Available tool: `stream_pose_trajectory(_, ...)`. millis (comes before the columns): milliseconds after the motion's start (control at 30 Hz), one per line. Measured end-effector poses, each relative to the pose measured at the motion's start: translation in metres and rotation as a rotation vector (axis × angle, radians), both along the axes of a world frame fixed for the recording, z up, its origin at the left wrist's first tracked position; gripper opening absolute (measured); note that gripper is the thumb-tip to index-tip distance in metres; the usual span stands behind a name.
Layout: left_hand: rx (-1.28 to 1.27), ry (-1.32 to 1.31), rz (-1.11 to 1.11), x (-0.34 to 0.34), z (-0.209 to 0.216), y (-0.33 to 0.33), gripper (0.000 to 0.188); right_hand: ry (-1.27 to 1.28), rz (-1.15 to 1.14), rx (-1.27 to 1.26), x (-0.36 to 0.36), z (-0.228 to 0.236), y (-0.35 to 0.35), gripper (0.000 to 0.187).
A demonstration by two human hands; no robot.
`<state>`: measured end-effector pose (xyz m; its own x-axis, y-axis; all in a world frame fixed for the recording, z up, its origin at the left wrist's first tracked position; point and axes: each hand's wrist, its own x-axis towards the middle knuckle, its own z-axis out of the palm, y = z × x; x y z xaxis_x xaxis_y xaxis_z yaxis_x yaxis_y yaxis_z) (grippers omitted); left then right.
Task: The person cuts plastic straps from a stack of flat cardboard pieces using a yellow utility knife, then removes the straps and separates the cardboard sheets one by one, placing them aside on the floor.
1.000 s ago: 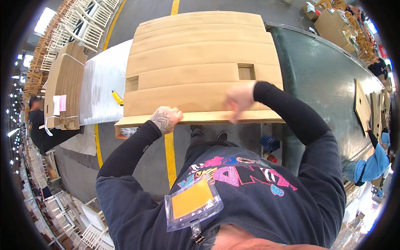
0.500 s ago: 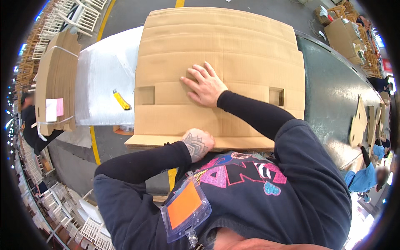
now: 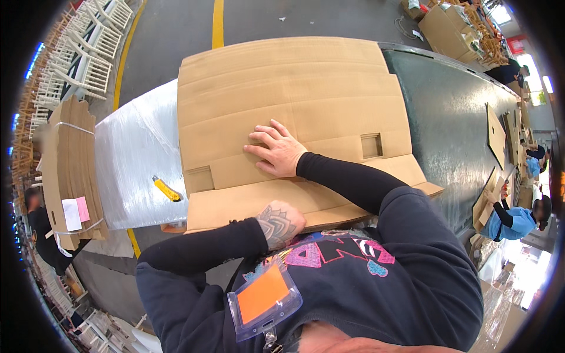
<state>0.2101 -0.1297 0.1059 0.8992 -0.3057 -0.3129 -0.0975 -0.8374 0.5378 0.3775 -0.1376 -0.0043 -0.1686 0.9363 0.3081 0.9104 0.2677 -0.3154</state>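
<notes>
Large flat brown cardboard sheets (image 3: 282,76) lie stacked in front of me, with a square cutout toward each side. My right hand (image 3: 275,150) rests flat on the top sheet, fingers spread. At the near edge, close to my body, my left hand (image 3: 282,222) is closed around the rim of the near flap (image 3: 235,203). Its fingertips are hidden under the board. That flap bends along a crease. Left of the stack, a yellow utility knife (image 3: 167,189) lies on the table.
The table's left part (image 3: 132,159) has a shiny film-like cover; its right part (image 3: 447,106) is dark green. A strapped bundle of cardboard (image 3: 76,170) stands at the far left. A co-worker in blue (image 3: 507,222) handles cardboard at the right. White chairs (image 3: 88,53) stand at upper left.
The view has shifted, so the sheets sit lower and turned in the picture. More of the near flap shows, angled at its crease. Both hands keep their places on the cardboard.
</notes>
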Motion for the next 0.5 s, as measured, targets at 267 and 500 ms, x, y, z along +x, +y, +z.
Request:
stream_pose_trajectory(267,0.111,0.05,0.059,-0.012,-0.021,-0.027,0.016,-0.246,-0.446,-0.423,0.195,0.06,0.055,0.097)
stream_pose_trajectory(500,-0.11,0.416,-0.052,0.011,0.021,0.016,0.047,-0.113,-0.166,-0.914,0.238,0.052,0.083,0.097)
